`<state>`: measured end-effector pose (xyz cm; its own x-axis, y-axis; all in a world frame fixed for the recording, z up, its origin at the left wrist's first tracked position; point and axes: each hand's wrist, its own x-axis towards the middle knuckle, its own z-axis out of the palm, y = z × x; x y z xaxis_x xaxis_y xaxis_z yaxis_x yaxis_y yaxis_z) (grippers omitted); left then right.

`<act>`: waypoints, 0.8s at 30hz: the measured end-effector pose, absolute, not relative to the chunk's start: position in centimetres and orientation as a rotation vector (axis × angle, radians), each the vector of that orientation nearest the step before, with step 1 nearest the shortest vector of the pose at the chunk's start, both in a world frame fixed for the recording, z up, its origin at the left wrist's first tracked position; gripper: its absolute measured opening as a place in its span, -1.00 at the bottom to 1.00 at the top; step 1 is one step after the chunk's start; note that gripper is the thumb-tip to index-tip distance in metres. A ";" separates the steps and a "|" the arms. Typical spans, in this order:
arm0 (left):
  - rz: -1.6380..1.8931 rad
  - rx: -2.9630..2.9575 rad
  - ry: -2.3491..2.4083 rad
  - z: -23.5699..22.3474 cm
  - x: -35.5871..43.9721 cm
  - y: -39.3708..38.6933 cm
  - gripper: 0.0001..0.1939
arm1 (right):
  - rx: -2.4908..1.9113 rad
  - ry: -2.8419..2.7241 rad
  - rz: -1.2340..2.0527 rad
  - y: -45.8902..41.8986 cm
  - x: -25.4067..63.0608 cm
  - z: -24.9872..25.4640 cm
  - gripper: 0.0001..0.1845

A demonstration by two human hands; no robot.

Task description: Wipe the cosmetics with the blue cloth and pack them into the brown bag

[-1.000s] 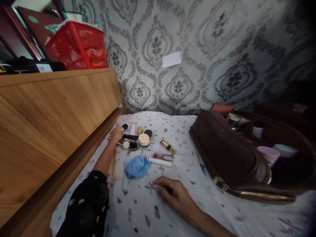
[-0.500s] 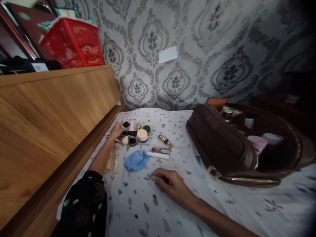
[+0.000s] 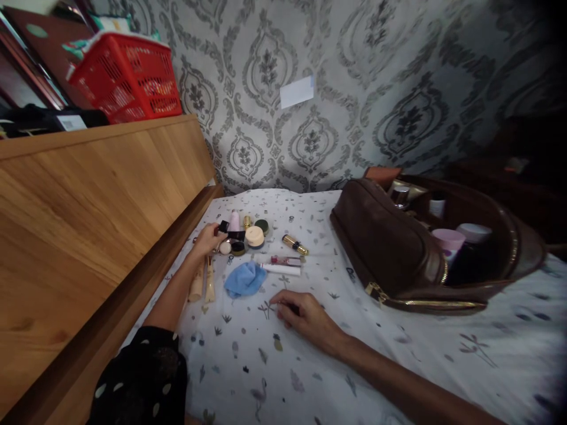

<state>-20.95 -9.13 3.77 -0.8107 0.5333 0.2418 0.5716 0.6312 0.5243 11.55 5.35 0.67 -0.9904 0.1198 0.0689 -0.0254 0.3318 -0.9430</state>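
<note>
My left hand is among the cosmetics at the back left, fingers curled at a small black item; its lower part is hidden by the fingers. Close by are a pink tube, a cream-lidded jar, a dark round jar and a white round-ended item. Beneath my left wrist lie two beige-gold tubes, one of them a slim tube. My right hand rests on the sheet, loosely bent and holding nothing visible. A blue cloth is just beyond it.
On the patterned sheet lie a gold-and-black tube, a white stick and a reddish lip-gloss tube. A brown bag stands unzipped at right with containers inside. A wooden headboard borders the left, a red basket on top.
My left hand stays beside the small black item, its fingers now closer around it. My right hand keeps its pose on the sheet. The whole view has shifted slightly.
</note>
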 end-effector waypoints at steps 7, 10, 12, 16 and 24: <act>-0.891 -1.053 -2.746 3.5 -19.2 -9.9 -0.73 | -0.049 -2.435 1.711 5.4 11.5 0.5 -0.74; -0.900 -1.053 -2.728 3.6 -18.5 -10.2 -0.66 | -0.032 -2.427 1.714 5.3 11.5 0.5 -0.74; -0.897 -1.052 -2.698 3.8 -17.6 -10.4 -0.63 | -0.031 -2.436 1.707 5.3 11.6 0.6 -0.74; -0.829 -1.090 -2.648 4.2 -15.1 -11.3 -0.66 | -0.038 -2.453 1.677 5.2 11.6 0.9 -0.75; -0.649 -1.206 -2.565 5.4 -9.2 -11.5 -0.64 | -0.014 -2.396 1.704 5.2 11.3 0.0 -0.67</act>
<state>-9.18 -11.53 5.40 -0.6333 0.6700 0.3874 0.7736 0.5624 0.2919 11.31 5.23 -0.01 -0.9798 0.1232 0.1574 -0.1082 0.3350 -0.9360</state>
